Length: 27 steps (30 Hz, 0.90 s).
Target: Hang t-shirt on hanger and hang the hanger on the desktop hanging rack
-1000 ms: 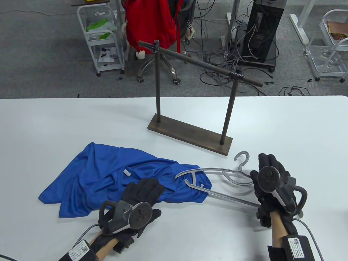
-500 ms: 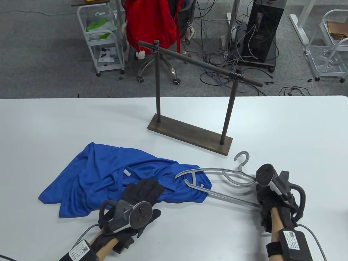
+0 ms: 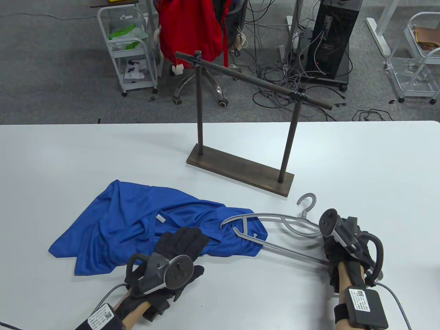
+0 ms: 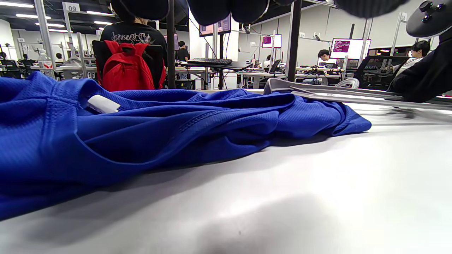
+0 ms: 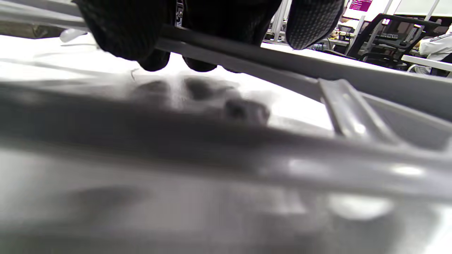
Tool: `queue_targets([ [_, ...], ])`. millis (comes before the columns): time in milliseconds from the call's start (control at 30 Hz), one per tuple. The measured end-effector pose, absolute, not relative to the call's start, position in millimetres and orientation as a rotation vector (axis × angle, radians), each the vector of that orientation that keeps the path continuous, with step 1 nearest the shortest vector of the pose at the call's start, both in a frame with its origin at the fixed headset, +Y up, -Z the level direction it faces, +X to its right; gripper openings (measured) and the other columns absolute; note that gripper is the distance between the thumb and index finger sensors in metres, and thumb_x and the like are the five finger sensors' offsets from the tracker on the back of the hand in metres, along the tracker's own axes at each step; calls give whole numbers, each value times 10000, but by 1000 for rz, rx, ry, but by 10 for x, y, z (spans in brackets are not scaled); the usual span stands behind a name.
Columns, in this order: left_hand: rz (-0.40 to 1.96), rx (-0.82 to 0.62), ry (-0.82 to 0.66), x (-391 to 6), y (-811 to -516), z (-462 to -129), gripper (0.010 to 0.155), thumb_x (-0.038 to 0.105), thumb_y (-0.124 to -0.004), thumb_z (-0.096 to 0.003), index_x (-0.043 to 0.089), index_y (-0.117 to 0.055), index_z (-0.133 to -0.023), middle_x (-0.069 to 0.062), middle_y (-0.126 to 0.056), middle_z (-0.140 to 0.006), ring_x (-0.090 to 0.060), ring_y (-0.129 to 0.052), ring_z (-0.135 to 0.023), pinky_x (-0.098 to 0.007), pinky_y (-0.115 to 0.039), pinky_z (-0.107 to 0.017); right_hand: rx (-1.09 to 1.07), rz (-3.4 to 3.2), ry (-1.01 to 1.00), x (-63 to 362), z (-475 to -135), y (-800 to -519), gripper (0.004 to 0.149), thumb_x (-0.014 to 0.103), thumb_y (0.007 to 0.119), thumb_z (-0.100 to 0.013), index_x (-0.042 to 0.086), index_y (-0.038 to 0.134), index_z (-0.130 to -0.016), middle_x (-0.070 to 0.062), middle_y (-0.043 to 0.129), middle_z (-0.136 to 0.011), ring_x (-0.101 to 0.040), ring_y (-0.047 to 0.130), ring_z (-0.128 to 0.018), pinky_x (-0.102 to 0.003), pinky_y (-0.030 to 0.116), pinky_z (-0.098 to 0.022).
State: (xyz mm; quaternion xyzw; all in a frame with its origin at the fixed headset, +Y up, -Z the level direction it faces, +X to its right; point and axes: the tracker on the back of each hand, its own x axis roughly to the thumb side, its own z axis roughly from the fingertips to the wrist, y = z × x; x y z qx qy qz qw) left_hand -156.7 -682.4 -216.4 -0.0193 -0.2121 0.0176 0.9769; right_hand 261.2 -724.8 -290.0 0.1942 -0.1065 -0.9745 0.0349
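— Under your left hand (image 3: 178,245), what do you have?
— Your fingers (image 3: 187,237) lie straight and flat on the blue t-shirt (image 3: 137,223), which is spread crumpled on the counter (image 3: 68,154), its white neck label just beyond your fingertips.

— And on the right?
— Your right hand (image 3: 338,245) has its fingers (image 5: 123,31) curled round one end of the grey hanger (image 3: 275,228). The hanger's far end rests on the t-shirt's edge, its hook pointing away from your fingers toward the hanging rack (image 3: 240,137), which stands well beyond them with a bare rail.
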Motion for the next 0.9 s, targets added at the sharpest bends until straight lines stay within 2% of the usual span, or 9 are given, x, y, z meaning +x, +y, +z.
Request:
queue_targets([
  [200, 43, -29, -427, -1573, -6816, -2166, 803, 667, -625, -405, 513, -277, -1112, 138, -386, -1276, -174, -463, -1216, -570, -473, -883, 568, -3103, -164, 2652, -2845, -7043, 450, 354, 749, -474, 392, 689, -919, 70, 732, -1049, -220, 776, -1025, -599, 608, -787],
  [333, 53, -18, -426, -1588, -6801, -2167, 798, 665, -624, -408, 515, -280, -1112, 136, -390, -1276, -175, -466, -1214, -572, -473, -882, 491, -3236, 120, 2686, -2741, -6812, 447, 345, 753, -459, 422, 695, -895, 111, 786, -991, -173, 849, -960, -566, 679, -771],
  [433, 57, -12, -426, -1600, -6792, -2169, 797, 664, -625, -408, 512, -282, -1112, 136, -393, -1275, -176, -468, -1213, -572, -475, -881, 439, -3288, 229, 2670, -2673, -6693, 444, 343, 763, -451, 435, 702, -881, 128, 794, -972, -161, 849, -950, -556, 669, -779],
  [700, 111, 43, -372, -1773, -6639, -2214, 796, 664, -625, -407, 510, -291, -1113, 134, -397, -1276, -177, -473, -1212, -575, -476, -879, 342, -3500, 361, 2575, -2568, -6561, 447, 358, 760, -458, 426, 691, -894, 129, 788, -969, -155, 846, -940, -549, 653, -787],
  [900, 172, 132, -213, -2189, -6448, -2355, 796, 664, -627, -409, 505, -301, -1117, 123, -397, -1278, -187, -469, -1212, -578, -477, -877, 351, -3557, 481, 2551, -2518, -6519, 449, 377, 747, -469, 419, 672, -909, 129, 786, -961, -148, 853, -920, -538, 673, -780],
])
